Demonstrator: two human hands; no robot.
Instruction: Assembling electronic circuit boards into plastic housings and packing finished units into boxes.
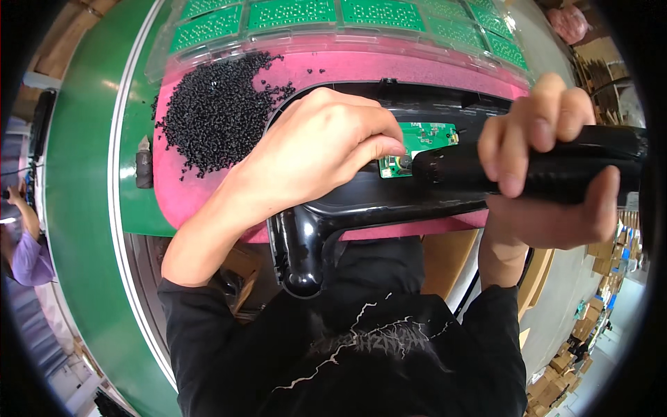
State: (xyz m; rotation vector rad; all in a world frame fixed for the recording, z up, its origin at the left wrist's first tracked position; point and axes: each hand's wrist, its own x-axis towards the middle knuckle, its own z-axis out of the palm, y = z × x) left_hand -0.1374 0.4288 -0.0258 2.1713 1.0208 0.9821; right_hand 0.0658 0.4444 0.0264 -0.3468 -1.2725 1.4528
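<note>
Both hands are meeting over the green circuit board (432, 133), which is lying inside a black plastic housing (389, 207) just right of the frame's centre. The left hand (326, 142) is holding thumb and forefinger close together at the board's left side; whether they are pinching some small part, I cannot tell. The right hand (545, 153) is gripping a black cylindrical tool (455, 170), its nose pointing left (the tip itself seems hidden against the dark housing).

With fingertips sitting so near that nose, a slip could be nicking skin or scratching the board. The housing's leg is jutting past the front edge of the pink mat (172, 194), so hard pressing might be rocking it.

At upper left, loose small black pieces (215, 111), probably screws, are lying beside the left forearm, where a brush could be scattering them. A clear tray (313, 38) of more boards is spanning the top. The left hand and the tool are blocking parts of the board.
</note>
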